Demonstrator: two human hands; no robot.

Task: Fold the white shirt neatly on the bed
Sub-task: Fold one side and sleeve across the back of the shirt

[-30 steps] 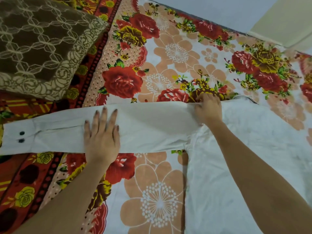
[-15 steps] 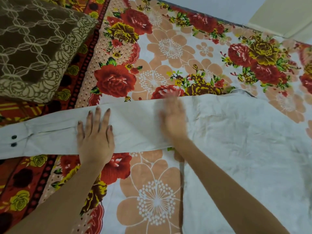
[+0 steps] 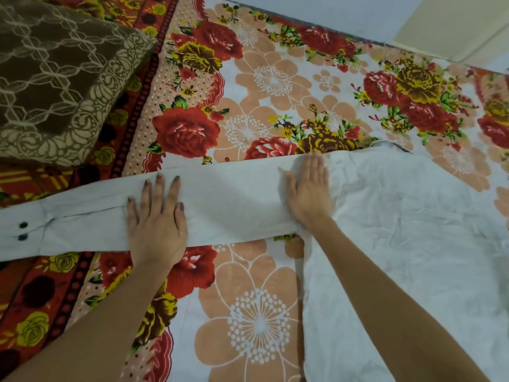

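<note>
Head view: shirt [image 3: 399, 230] lies flat on the bed [image 3: 256, 326], sleeve [image 3: 234, 205] stretched out leftward. Both released, fingers straight, the left grip [image 3: 157, 227] and right grip [image 3: 308, 194] press the sleeve flat. Cloth looks light, limp and crease-prone; probably best pinched at the cuff [image 3: 19, 230] or seam edges.

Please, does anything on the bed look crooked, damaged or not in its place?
Nothing is spilled or torn. Only the white shirt looks untidy: its body, right of the right hand, is full of creases, while the sleeve under the left hand lies smooth and straight.
</note>
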